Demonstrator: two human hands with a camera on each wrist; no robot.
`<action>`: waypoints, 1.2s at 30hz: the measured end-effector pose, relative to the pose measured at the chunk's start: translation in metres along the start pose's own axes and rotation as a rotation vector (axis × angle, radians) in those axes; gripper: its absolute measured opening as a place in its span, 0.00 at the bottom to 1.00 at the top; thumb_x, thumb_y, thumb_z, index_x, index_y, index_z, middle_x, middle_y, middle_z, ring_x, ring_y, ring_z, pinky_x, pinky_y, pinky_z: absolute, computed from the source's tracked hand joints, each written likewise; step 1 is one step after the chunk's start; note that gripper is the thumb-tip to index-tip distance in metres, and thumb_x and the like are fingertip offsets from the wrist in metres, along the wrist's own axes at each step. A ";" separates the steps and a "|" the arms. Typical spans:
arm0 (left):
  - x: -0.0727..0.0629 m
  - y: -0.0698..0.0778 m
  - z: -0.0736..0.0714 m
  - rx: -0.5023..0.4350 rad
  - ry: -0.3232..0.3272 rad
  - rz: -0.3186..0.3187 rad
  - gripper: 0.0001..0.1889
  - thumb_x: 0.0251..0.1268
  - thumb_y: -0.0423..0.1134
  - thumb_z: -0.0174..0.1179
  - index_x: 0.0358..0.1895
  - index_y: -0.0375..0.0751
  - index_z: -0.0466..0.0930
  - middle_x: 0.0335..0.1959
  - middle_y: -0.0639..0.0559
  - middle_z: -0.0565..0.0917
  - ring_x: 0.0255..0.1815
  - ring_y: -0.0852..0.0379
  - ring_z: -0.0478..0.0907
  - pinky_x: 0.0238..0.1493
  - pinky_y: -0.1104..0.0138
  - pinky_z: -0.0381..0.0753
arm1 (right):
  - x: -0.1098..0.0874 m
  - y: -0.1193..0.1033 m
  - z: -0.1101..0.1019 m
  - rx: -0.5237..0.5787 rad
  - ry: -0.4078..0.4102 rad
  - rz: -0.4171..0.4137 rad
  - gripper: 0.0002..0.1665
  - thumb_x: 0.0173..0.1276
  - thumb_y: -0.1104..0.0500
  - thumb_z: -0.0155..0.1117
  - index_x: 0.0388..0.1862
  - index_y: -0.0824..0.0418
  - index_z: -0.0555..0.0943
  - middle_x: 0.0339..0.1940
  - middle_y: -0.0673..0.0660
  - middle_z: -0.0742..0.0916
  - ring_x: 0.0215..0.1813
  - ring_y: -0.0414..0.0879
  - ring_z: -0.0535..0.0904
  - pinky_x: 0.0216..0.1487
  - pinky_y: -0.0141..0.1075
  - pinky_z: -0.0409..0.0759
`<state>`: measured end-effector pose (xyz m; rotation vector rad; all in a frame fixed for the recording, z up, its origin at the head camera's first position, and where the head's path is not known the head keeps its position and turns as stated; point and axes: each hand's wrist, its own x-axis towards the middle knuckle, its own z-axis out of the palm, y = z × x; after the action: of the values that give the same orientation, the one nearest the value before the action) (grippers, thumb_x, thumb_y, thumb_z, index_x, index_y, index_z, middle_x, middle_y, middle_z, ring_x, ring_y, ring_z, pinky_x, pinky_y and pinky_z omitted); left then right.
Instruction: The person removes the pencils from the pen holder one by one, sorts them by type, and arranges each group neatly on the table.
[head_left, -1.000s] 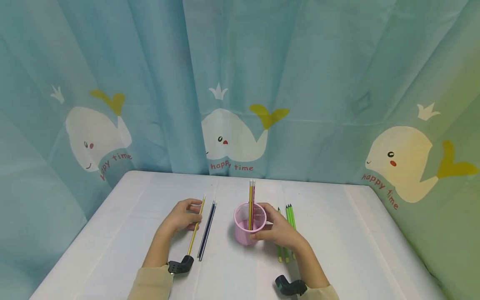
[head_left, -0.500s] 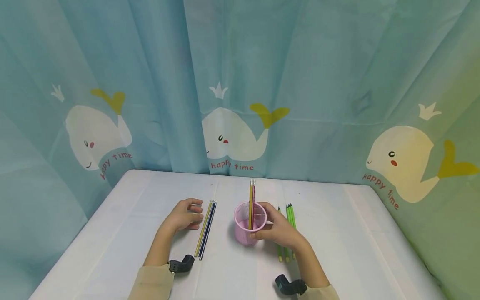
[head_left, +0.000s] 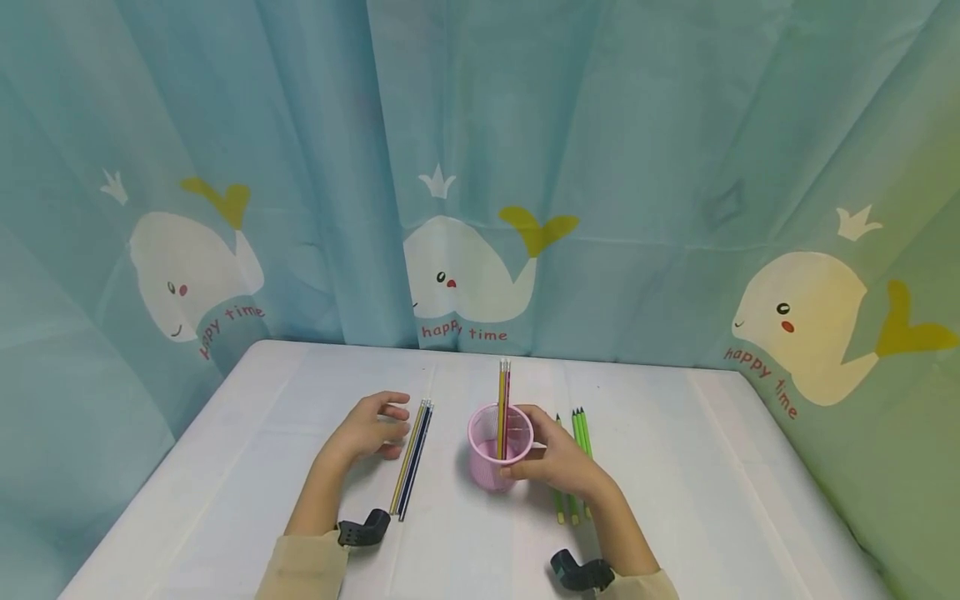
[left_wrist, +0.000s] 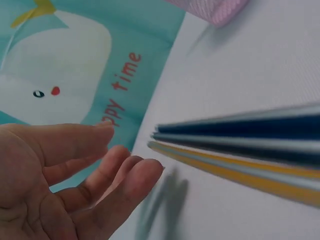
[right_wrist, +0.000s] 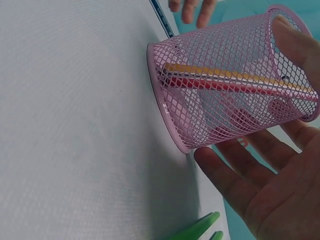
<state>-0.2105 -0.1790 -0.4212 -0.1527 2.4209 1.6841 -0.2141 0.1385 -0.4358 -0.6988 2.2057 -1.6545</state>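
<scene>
My left hand [head_left: 367, 429] hovers just left of the pencils, its fingers loosely bent and nothing between them. Beside it on the white table lie a yellow pencil [head_left: 406, 462] and dark blue pencils [head_left: 417, 461], side by side and nearly parallel. In the left wrist view their ends point toward the fingertips. My right hand [head_left: 558, 462] grips a pink mesh pencil cup [head_left: 487, 477] from the right, thumb at the near side and fingers behind. Inside the cup lean a yellow pencil [head_left: 501, 400] and a red pencil [right_wrist: 215, 85], their tops above the rim.
Green pencils [head_left: 582, 433] with dark tips lie on the table [head_left: 675, 483] to the right, partly under my right hand. A blue-green curtain [head_left: 637, 167] with whale prints hangs behind the table's far edge.
The yellow pencil, earlier at my left fingers, has been let go and lies against the blue ones. My left hand has since lifted slightly away; the right hand and cup stay put.
</scene>
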 end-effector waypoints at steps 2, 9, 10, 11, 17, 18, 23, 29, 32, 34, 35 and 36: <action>-0.001 0.003 0.000 -0.002 -0.015 0.022 0.26 0.66 0.26 0.60 0.68 0.33 0.69 0.54 0.36 0.78 0.39 0.50 0.81 0.35 0.59 0.89 | 0.000 0.000 0.000 -0.003 0.001 0.002 0.48 0.50 0.62 0.81 0.69 0.55 0.68 0.67 0.58 0.77 0.68 0.58 0.74 0.63 0.50 0.79; -0.007 0.021 0.003 -0.029 -0.063 0.131 0.26 0.69 0.27 0.58 0.69 0.34 0.68 0.57 0.33 0.77 0.47 0.43 0.82 0.39 0.58 0.89 | 0.000 -0.002 -0.001 -0.011 0.006 -0.005 0.48 0.51 0.61 0.81 0.69 0.54 0.68 0.67 0.57 0.77 0.68 0.58 0.74 0.63 0.50 0.80; -0.008 0.023 0.004 -0.035 -0.071 0.146 0.26 0.69 0.28 0.58 0.69 0.34 0.68 0.57 0.33 0.77 0.47 0.42 0.82 0.40 0.58 0.89 | 0.000 -0.002 -0.001 -0.011 0.004 -0.006 0.48 0.51 0.61 0.81 0.69 0.54 0.68 0.67 0.57 0.77 0.68 0.58 0.74 0.63 0.50 0.80; -0.009 0.026 0.005 -0.042 -0.080 0.162 0.26 0.69 0.28 0.58 0.69 0.34 0.69 0.57 0.32 0.77 0.48 0.41 0.82 0.41 0.57 0.89 | 0.000 -0.002 -0.001 -0.008 0.002 -0.006 0.48 0.51 0.61 0.81 0.69 0.54 0.68 0.67 0.57 0.77 0.68 0.58 0.74 0.63 0.50 0.80; -0.016 0.035 0.017 -0.033 -0.147 0.285 0.25 0.68 0.31 0.61 0.68 0.36 0.70 0.58 0.33 0.77 0.50 0.43 0.82 0.48 0.57 0.88 | 0.000 -0.002 0.000 0.010 -0.007 -0.014 0.47 0.50 0.62 0.81 0.69 0.55 0.68 0.67 0.59 0.77 0.68 0.59 0.74 0.63 0.51 0.79; -0.017 0.036 0.019 -0.016 -0.153 0.309 0.26 0.68 0.32 0.61 0.68 0.37 0.70 0.58 0.35 0.78 0.51 0.44 0.82 0.48 0.58 0.88 | 0.000 -0.001 0.000 0.010 -0.005 -0.014 0.47 0.50 0.62 0.81 0.69 0.55 0.68 0.67 0.59 0.77 0.68 0.59 0.74 0.63 0.51 0.79; -0.022 0.043 0.033 0.072 -0.134 0.392 0.24 0.69 0.36 0.62 0.67 0.44 0.73 0.59 0.44 0.80 0.58 0.45 0.80 0.51 0.57 0.86 | -0.001 0.000 0.001 0.008 0.009 -0.003 0.48 0.50 0.62 0.81 0.69 0.55 0.68 0.67 0.60 0.77 0.68 0.58 0.74 0.63 0.50 0.79; -0.019 0.041 0.058 0.020 -0.077 0.477 0.21 0.68 0.37 0.64 0.63 0.48 0.77 0.63 0.49 0.79 0.64 0.44 0.76 0.60 0.53 0.81 | -0.002 0.001 0.002 0.005 0.009 -0.001 0.47 0.51 0.61 0.81 0.69 0.55 0.68 0.67 0.60 0.77 0.67 0.58 0.75 0.63 0.49 0.80; -0.019 0.040 0.068 0.005 -0.094 0.516 0.21 0.68 0.37 0.64 0.63 0.46 0.77 0.66 0.49 0.76 0.67 0.44 0.72 0.63 0.49 0.78 | -0.002 0.001 0.002 0.005 0.006 -0.005 0.47 0.51 0.61 0.81 0.69 0.55 0.68 0.66 0.59 0.77 0.66 0.58 0.75 0.63 0.49 0.80; -0.018 0.040 0.074 0.022 -0.106 0.544 0.20 0.67 0.37 0.64 0.62 0.46 0.78 0.68 0.48 0.74 0.69 0.44 0.70 0.63 0.46 0.77 | -0.001 0.001 0.002 0.008 0.003 -0.011 0.47 0.51 0.61 0.81 0.69 0.55 0.68 0.66 0.59 0.77 0.66 0.58 0.76 0.62 0.49 0.80; -0.018 0.040 0.076 0.031 -0.114 0.558 0.20 0.67 0.37 0.64 0.62 0.45 0.78 0.69 0.47 0.73 0.70 0.44 0.69 0.63 0.44 0.77 | -0.001 0.001 0.001 0.013 0.001 -0.016 0.47 0.51 0.62 0.81 0.69 0.55 0.68 0.66 0.59 0.77 0.66 0.58 0.76 0.62 0.50 0.80; -0.018 0.039 0.078 0.043 -0.122 0.570 0.20 0.68 0.38 0.63 0.63 0.45 0.78 0.70 0.46 0.72 0.71 0.44 0.68 0.63 0.44 0.76 | -0.001 0.000 0.001 0.016 -0.001 -0.021 0.47 0.51 0.62 0.81 0.69 0.55 0.68 0.66 0.60 0.77 0.66 0.58 0.76 0.62 0.50 0.80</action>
<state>-0.1932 -0.0923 -0.4081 0.6875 2.5521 1.7677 -0.2130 0.1379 -0.4364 -0.7205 2.1895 -1.6796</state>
